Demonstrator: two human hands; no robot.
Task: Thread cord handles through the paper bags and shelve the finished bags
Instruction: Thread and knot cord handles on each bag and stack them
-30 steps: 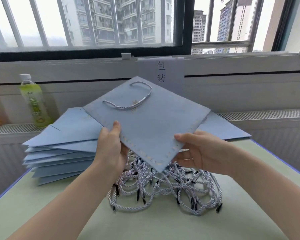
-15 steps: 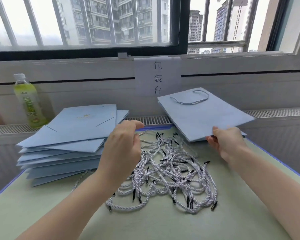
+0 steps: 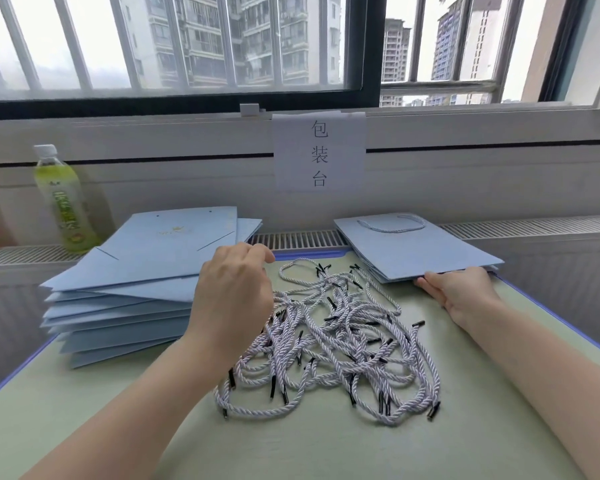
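Green tabletop: twisted cords, perhaps tangled

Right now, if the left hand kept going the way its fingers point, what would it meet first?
Probably the top bag of the left stack: the left hand reaches up-left with fingertips at that bag's near right edge, though depth is unclear.

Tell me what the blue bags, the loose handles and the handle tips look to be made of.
Blue bags: likely matte card paper; they lie flat and stiff with crisp fold creases. Loose handles: twisted white cord, apparently synthetic; spiral strands with slight sheen. Handle tips: short black ends, plastic or metal; too small to tell.
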